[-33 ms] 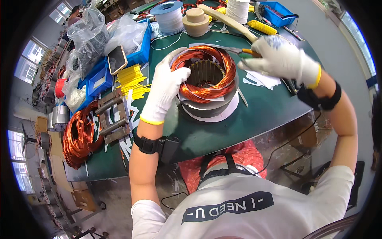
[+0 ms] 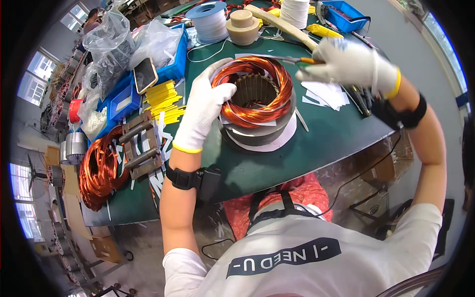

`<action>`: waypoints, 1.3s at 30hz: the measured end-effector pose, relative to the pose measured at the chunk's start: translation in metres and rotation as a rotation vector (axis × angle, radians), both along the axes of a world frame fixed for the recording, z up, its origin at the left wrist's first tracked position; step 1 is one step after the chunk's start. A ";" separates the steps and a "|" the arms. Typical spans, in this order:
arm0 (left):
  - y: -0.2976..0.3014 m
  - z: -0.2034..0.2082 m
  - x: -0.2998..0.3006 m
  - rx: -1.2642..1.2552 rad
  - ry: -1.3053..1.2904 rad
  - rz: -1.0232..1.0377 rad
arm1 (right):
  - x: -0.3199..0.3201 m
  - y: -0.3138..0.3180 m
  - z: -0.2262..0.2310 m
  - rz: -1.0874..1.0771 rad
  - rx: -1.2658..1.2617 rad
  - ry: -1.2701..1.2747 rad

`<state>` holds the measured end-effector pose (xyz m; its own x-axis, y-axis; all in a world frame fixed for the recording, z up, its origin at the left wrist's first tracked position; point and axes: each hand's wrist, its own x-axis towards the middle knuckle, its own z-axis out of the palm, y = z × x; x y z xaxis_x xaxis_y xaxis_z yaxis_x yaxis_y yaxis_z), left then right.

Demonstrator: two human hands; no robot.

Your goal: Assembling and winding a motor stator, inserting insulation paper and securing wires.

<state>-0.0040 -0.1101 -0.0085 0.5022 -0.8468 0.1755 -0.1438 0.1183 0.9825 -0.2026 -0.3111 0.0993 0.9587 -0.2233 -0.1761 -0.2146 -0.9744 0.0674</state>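
A motor stator (image 2: pixel 255 89) with a thick ring of copper winding (image 2: pixel 252 118) on its top stands upright on the bench. My left hand (image 2: pixel 205 99), in a white glove, grips the winding's left side, thumb over the inner edge and fingers round the outside. To the right of the stator my gloved right hand (image 2: pixel 346 64) is closed on a pliers-like tool (image 2: pixel 309 60) with orange and green handles. Its slim metal end points left, toward the winding's upper right edge. The right hand is blurred, so its finger positions are partly unclear.
White paper slips (image 2: pixel 326 94) lie at right, and yellow strips (image 2: pixel 166 101) at left. A phone (image 2: pixel 145 75) rests by blue bins (image 2: pixel 123 101). Copper coils (image 2: pixel 101 171) lie at the left edge. A wire spool (image 2: pixel 208 24), a beige stepped block (image 2: pixel 242 29) and a mallet-like handle (image 2: pixel 282 27) are behind.
My right hand has shifted slightly and turned, with the tool's handles moving a little up and left. The left hand keeps its hold on the winding.
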 end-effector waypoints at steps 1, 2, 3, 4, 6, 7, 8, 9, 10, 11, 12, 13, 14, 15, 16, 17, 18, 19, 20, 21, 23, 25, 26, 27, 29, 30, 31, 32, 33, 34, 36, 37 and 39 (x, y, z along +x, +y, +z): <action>-0.002 0.000 0.005 -0.003 0.021 -0.046 | 0.008 -0.011 0.005 -0.020 0.142 0.016; -0.004 -0.001 0.012 -0.010 0.038 -0.103 | 0.013 -0.023 0.013 -0.196 0.219 0.142; -0.007 -0.001 0.020 0.018 0.047 -0.162 | 0.018 -0.034 0.016 -0.202 0.352 0.187; -0.011 -0.002 0.027 0.022 0.040 -0.226 | 0.020 -0.044 0.019 -0.182 0.476 0.183; -0.019 -0.004 0.042 0.014 0.034 -0.354 | 0.025 -0.061 0.020 -0.203 0.726 0.196; -0.023 -0.005 0.048 0.035 0.088 -0.420 | 0.029 -0.067 0.020 -0.289 0.880 0.268; -0.028 -0.006 0.052 0.052 0.089 -0.418 | 0.033 -0.070 0.019 -0.373 1.032 0.344; -0.033 -0.005 0.055 0.049 0.099 -0.420 | 0.034 -0.072 0.017 -0.404 1.075 0.316; -0.036 -0.005 0.055 0.031 0.110 -0.436 | 0.036 -0.072 0.015 -0.402 1.041 0.389; -0.040 -0.002 0.054 0.043 0.108 -0.445 | 0.034 -0.070 0.013 -0.397 1.004 0.464; -0.039 0.000 0.051 0.022 0.093 -0.336 | 0.033 -0.067 0.011 -0.398 0.933 0.482; -0.038 0.003 0.045 -0.006 0.076 -0.220 | 0.025 -0.063 0.007 -0.409 0.899 0.379; -0.036 0.007 0.040 -0.001 0.061 -0.096 | 0.017 -0.058 0.004 -0.462 0.865 0.332; -0.029 0.009 0.032 -0.031 0.042 0.044 | 0.004 -0.051 -0.001 -0.397 0.808 0.204; -0.019 0.011 0.026 -0.003 0.011 0.117 | -0.010 -0.043 -0.006 -0.359 0.730 0.083; -0.010 0.011 0.019 0.031 -0.027 0.077 | -0.018 -0.034 -0.016 -0.382 0.623 -0.013; -0.002 0.009 0.011 0.100 -0.040 0.124 | -0.025 -0.024 -0.026 -0.396 0.520 -0.094; 0.003 0.006 0.004 0.150 -0.131 0.068 | -0.034 -0.014 -0.033 -0.256 0.388 -0.205; 0.006 0.001 -0.004 0.076 -0.138 0.084 | -0.039 -0.003 -0.043 -0.263 0.422 -0.259; 0.007 0.000 -0.005 0.041 -0.129 0.112 | -0.043 0.007 -0.050 -0.280 0.361 -0.265; 0.007 -0.003 -0.009 0.020 -0.134 0.157 | -0.044 0.020 -0.057 -0.233 0.162 -0.345; 0.004 -0.004 -0.012 -0.012 -0.139 0.203 | -0.041 0.026 -0.056 -0.191 0.087 -0.355; 0.003 -0.004 -0.012 0.002 -0.140 0.210 | -0.041 0.026 -0.053 -0.195 0.048 -0.322; 0.003 -0.004 -0.012 -0.001 -0.143 0.208 | -0.039 0.027 -0.051 -0.249 0.046 -0.269; 0.003 -0.003 -0.011 -0.004 -0.136 0.198 | -0.039 0.027 -0.046 -0.263 0.048 -0.236; 0.004 -0.003 -0.010 -0.003 -0.128 0.188 | -0.038 0.028 -0.044 -0.229 0.068 -0.271; 0.003 -0.003 -0.008 -0.009 -0.122 0.178 | -0.037 0.028 -0.042 -0.212 0.029 -0.288; 0.003 -0.004 -0.006 -0.004 -0.131 0.169 | -0.034 0.029 -0.040 -0.168 0.010 -0.330; 0.003 -0.005 -0.003 -0.005 -0.143 0.158 | -0.031 0.029 -0.037 -0.124 -0.008 -0.371; 0.001 -0.005 0.000 -0.003 -0.153 0.144 | -0.026 0.027 -0.034 -0.100 -0.009 -0.334; 0.000 -0.005 0.007 0.021 -0.145 0.091 | -0.013 0.018 -0.021 -0.054 -0.008 -0.262; -0.002 -0.005 0.011 0.034 -0.147 0.063 | -0.005 0.011 -0.012 -0.197 0.112 -0.110; -0.004 -0.002 0.019 0.039 -0.094 -0.052 | 0.012 -0.011 0.005 -0.116 0.096 0.060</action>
